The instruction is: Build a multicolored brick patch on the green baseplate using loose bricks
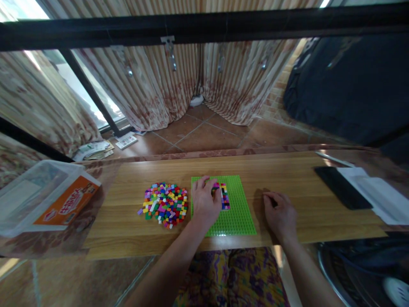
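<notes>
My left hand [206,200] is over the left part of a bright green studded baseplate [238,217]. Its thumb and fingers curl down at a small patch of multicoloured toy bricks [225,198] built on the plate. Whatever lies between the fingertips is hidden. A loose pile of small coloured bricks [164,202] spreads on the wooden board to the left of the plate. Right of the plate, my right hand [281,215] rests on the board with its fingers curled in and thumb against them; nothing shows in it.
A clear plastic box [41,170] with an orange label stands at the left. Toward the right end of the wooden board [297,170] lie a black flat object [341,187] and a white tray-like piece [386,200]. Curtains and a tiled floor are beyond.
</notes>
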`<control>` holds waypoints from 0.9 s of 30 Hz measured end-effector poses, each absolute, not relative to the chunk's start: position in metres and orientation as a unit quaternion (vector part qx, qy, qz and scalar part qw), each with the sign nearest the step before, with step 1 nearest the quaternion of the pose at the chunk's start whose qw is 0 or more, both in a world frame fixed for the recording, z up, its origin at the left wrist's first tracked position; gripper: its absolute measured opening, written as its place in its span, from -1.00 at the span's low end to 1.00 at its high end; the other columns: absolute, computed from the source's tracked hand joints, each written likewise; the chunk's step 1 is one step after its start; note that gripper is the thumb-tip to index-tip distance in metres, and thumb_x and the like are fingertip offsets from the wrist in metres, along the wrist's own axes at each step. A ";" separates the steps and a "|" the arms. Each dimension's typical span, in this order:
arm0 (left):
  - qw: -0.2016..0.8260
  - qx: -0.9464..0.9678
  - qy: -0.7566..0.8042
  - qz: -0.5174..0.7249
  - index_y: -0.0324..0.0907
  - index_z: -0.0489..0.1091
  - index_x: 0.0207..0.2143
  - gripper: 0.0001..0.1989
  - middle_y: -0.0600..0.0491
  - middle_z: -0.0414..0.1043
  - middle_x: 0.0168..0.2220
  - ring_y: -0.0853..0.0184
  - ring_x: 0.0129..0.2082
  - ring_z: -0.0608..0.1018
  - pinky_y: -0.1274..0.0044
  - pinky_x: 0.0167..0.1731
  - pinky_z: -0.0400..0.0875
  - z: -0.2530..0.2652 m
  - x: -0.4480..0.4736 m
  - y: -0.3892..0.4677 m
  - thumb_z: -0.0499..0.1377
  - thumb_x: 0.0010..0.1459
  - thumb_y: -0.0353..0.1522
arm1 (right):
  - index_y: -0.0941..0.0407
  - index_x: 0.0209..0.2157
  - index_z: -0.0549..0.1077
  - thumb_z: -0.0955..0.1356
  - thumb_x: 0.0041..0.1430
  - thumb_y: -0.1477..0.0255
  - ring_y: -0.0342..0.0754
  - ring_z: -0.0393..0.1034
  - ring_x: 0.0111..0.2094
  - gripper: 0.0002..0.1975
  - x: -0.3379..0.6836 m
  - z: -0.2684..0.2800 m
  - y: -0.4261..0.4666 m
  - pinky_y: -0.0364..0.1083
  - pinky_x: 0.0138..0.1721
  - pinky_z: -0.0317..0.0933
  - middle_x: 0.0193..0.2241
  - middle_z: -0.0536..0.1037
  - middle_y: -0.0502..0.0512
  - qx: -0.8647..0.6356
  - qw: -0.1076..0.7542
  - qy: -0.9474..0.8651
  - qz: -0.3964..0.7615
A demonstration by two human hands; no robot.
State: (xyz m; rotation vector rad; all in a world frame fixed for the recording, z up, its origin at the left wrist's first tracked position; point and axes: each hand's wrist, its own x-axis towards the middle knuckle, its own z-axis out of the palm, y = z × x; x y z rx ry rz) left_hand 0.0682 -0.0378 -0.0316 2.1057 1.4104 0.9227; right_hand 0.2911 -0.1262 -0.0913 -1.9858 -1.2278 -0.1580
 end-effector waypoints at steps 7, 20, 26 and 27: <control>0.285 0.721 0.520 0.358 -0.16 0.53 -0.14 -0.73 -0.05 0.45 -0.10 0.19 -0.06 0.43 0.29 0.03 0.33 -0.036 0.071 -0.032 0.19 0.07 -0.44 | 0.14 -0.36 0.55 0.25 0.18 0.27 0.06 0.43 -0.26 -0.70 0.292 -0.093 -0.127 0.02 -0.24 0.31 -0.33 0.56 0.21 -0.784 0.387 -0.481 -0.064; 0.298 0.720 0.497 0.381 -0.20 0.48 -0.08 -0.69 -0.09 0.44 -0.05 0.19 0.00 0.45 0.25 0.08 0.33 -0.042 0.063 -0.034 0.20 0.09 -0.40 | 0.14 -0.36 0.54 0.25 0.17 0.28 0.05 0.43 -0.27 -0.71 0.292 -0.093 -0.127 0.02 -0.22 0.30 -0.32 0.56 0.21 -0.782 0.389 -0.483 -0.061; 0.259 0.723 0.492 0.410 -0.14 0.39 0.01 -0.67 -0.08 0.41 0.05 0.23 0.09 0.43 0.29 0.13 0.31 -0.038 0.016 -0.053 0.13 0.17 -0.39 | 0.12 -0.37 0.54 0.25 0.17 0.27 0.06 0.43 -0.27 -0.72 0.292 -0.093 -0.127 0.04 -0.20 0.31 -0.34 0.56 0.19 -0.778 0.395 -0.485 -0.065; 0.251 0.722 0.498 0.409 -0.13 0.40 -0.01 -0.69 -0.06 0.43 0.02 0.25 0.07 0.44 0.30 0.12 0.32 -0.037 0.004 -0.057 0.10 0.19 -0.40 | 0.12 -0.37 0.53 0.25 0.17 0.27 0.06 0.43 -0.27 -0.72 0.292 -0.093 -0.127 0.04 -0.20 0.31 -0.33 0.56 0.19 -0.780 0.391 -0.484 -0.066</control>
